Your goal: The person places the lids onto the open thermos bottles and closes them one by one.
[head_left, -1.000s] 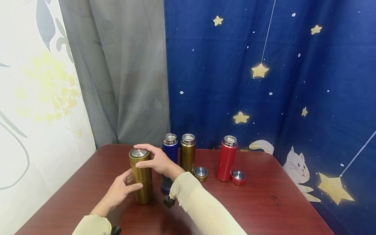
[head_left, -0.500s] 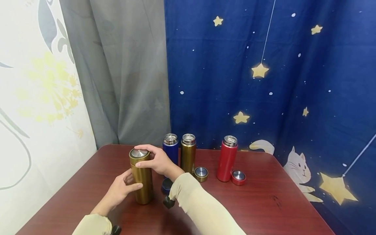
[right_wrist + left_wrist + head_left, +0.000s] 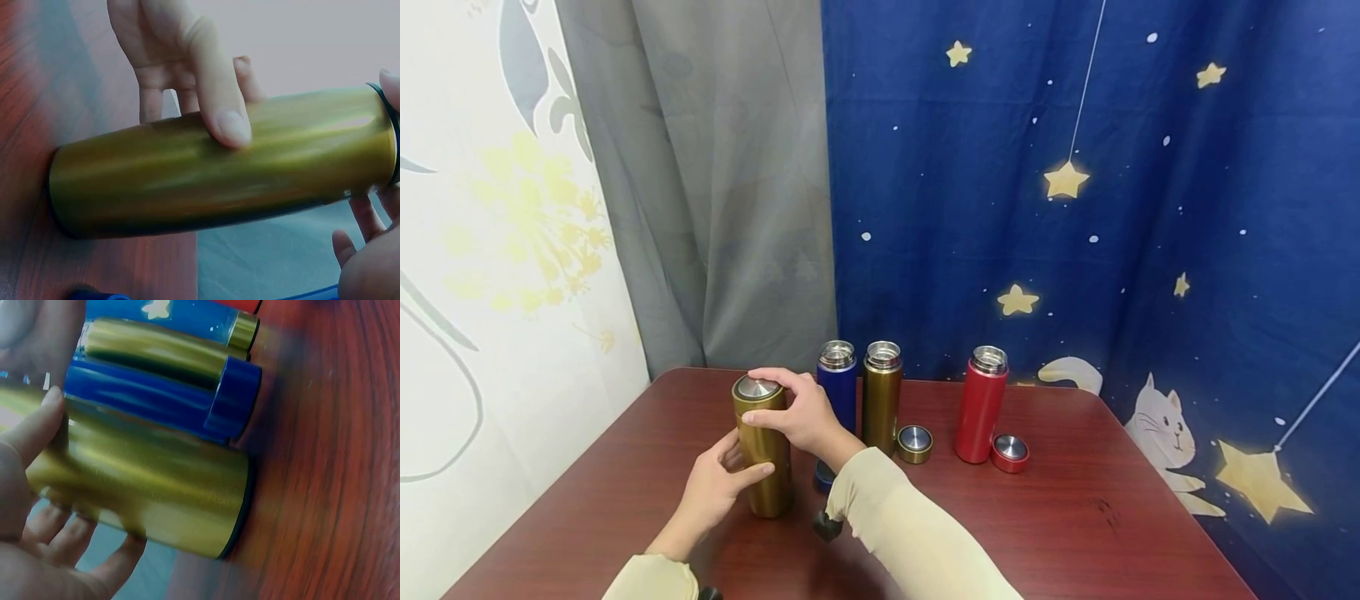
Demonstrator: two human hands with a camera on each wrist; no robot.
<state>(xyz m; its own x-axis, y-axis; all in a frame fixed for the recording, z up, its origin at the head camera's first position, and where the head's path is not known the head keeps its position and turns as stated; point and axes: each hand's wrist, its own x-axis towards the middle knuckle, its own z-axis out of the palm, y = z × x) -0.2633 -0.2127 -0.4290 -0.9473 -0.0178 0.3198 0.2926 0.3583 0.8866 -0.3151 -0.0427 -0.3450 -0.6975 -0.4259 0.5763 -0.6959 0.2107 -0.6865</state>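
A tall gold thermos flask [image 3: 769,467] stands on the table with its silver-topped lid [image 3: 758,387] in place. My left hand [image 3: 707,492] grips the lower body, thumb in front and fingers behind; the left wrist view shows those fingers curled round the gold flask [image 3: 156,475]. At the top, my right hand [image 3: 805,417] holds the lid end, thumb on the near side and fingers over the far rim. In the right wrist view only part of the right hand [image 3: 375,269] shows at the flask's upper end, with the left hand [image 3: 200,69] lower down.
Behind stand an uncapped blue flask [image 3: 838,392], an uncapped gold flask [image 3: 881,408] and an uncapped red flask [image 3: 981,417]. A gold lid [image 3: 914,444], a red lid [image 3: 1011,453] and a mostly hidden blue lid [image 3: 824,476] lie on the table [image 3: 1075,533].
Both hands keep their hold on the gold flask. Over the last half second, the flask and left hand have shifted slightly, the flask's base a little away from me. The other flasks stay put.
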